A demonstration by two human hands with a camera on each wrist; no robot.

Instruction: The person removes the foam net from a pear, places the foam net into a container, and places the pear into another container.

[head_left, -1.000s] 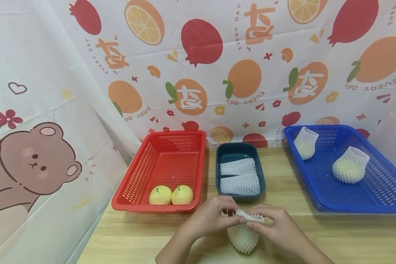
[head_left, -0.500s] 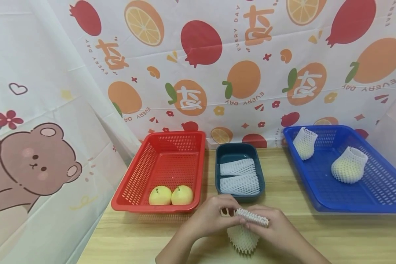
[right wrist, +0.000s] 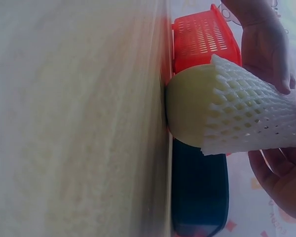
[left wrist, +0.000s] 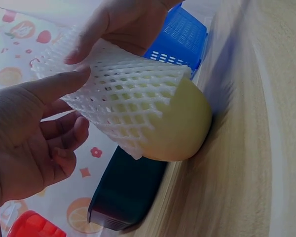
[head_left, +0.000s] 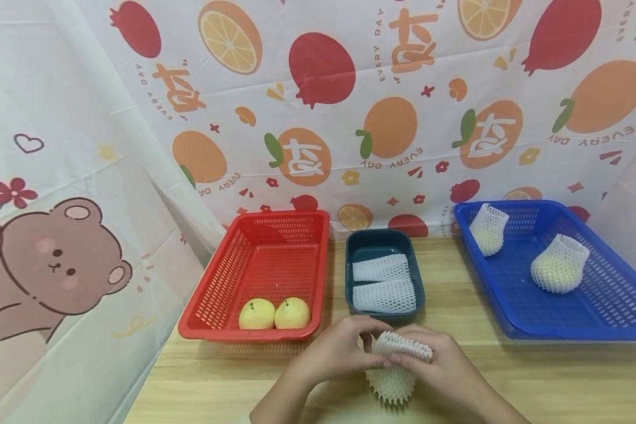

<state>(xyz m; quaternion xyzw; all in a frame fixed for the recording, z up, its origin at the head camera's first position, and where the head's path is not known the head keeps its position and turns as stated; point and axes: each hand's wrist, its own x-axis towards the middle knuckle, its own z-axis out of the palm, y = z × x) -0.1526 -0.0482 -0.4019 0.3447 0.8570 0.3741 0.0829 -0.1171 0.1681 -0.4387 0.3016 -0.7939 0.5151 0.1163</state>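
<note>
The left hand [head_left: 344, 350] and right hand [head_left: 437, 359], fingers partly curled, pinched a white mesh sleeve [right wrist: 256, 111], long axis roughly upright, neck upward, around a yellow fruit [right wrist: 190, 106].

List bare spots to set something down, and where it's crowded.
Free: table between dark tray and blue basket; red basket behind its two fruits. Crowded: before the tray, where left hand and right hand hold the foam net.

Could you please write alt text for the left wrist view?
A left hand and right hand hold a white foam net partly over a yellow fruit on a wooden table. In the background are a blue basket, dark tray and red basket.
</note>
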